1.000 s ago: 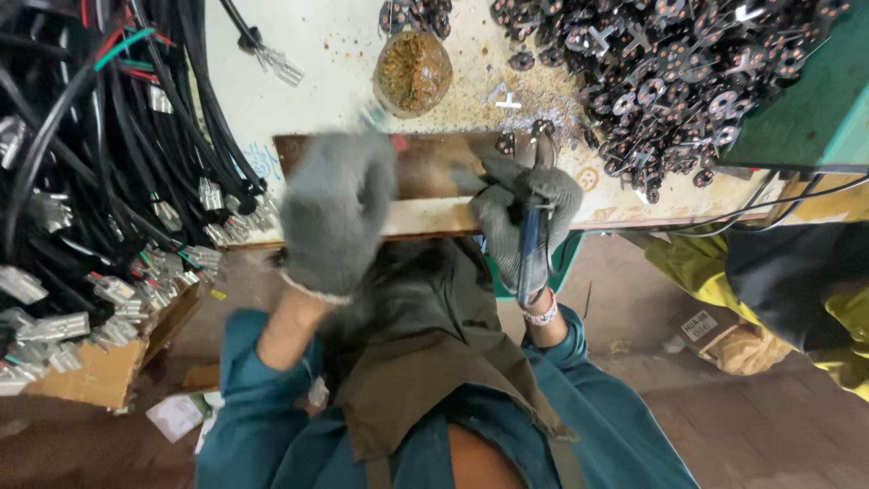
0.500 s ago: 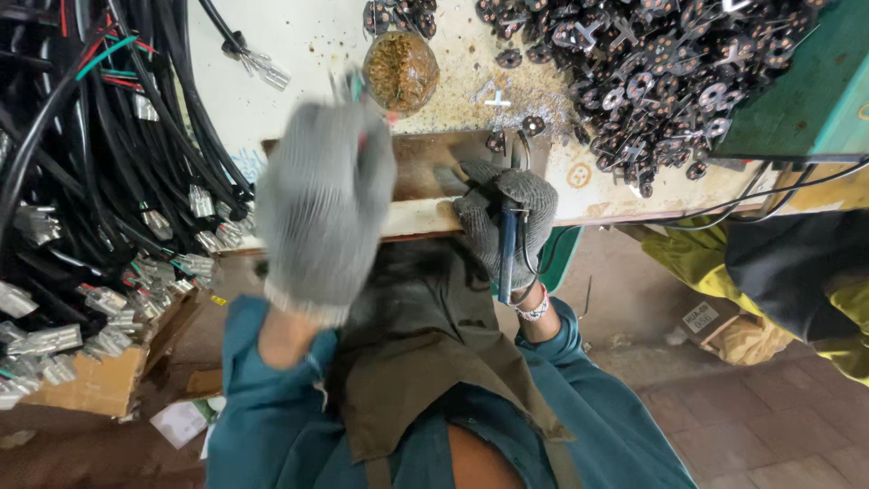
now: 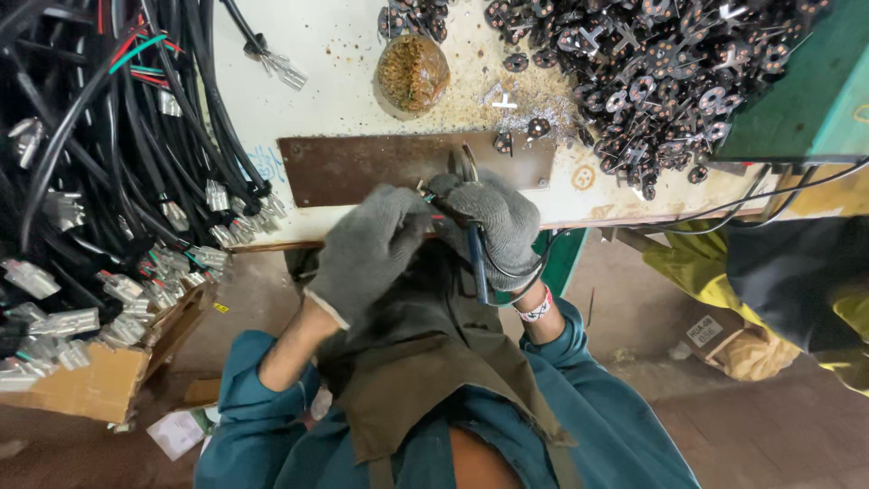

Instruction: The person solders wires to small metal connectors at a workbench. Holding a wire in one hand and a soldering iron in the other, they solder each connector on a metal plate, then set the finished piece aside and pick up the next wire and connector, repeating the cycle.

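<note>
Where grey knit gloves meet: blue-handled pliers [image 3: 474, 237], rusty flat plate [image 3: 362, 166].

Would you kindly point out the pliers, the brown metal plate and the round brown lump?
pliers [image 3: 477, 263], head view, dark handle below the right hand.
brown metal plate [image 3: 362, 167], head view, bare middle.
round brown lump [image 3: 413, 72], head view, centre.

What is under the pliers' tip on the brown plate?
The pliers in the right hand point onto the bare brown plate. The left hand covers whatever small part sits beneath the gloves.
</note>
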The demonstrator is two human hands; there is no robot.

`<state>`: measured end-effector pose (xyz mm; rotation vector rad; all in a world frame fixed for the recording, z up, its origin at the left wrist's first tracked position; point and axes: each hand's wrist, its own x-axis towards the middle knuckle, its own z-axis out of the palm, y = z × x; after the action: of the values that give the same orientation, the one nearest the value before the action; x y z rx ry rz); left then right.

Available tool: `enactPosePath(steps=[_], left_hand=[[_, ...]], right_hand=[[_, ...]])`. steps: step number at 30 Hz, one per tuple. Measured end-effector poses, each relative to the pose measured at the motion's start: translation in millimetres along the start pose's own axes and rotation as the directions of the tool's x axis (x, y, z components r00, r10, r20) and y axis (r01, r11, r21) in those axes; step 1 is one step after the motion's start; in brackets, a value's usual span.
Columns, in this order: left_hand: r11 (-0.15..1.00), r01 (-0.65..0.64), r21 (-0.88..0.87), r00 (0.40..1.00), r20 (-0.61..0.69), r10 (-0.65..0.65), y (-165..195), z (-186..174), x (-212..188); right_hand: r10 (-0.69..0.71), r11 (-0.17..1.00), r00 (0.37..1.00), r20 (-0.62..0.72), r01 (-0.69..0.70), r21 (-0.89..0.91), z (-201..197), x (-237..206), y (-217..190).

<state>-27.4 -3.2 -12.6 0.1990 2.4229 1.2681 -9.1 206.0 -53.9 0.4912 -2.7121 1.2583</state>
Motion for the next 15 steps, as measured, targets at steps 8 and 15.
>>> enactPosePath(steps=[8,15], left_hand=[[0.96,-0.266,0.09,0.936,-0.213,0.28,-6.2,0.4,14.9],[0.983,-0.153,-0.105,0.966,-0.228,0.126,5.6,11.3,4.3]], right_hand=[[0.151,0.988,0.983,-0.103,-0.149,0.028,8.6,3.4,-6.2],[0.095,0.995,0.994,-0.054,-0.095,0.01,2.6,5.9,-9.1]])
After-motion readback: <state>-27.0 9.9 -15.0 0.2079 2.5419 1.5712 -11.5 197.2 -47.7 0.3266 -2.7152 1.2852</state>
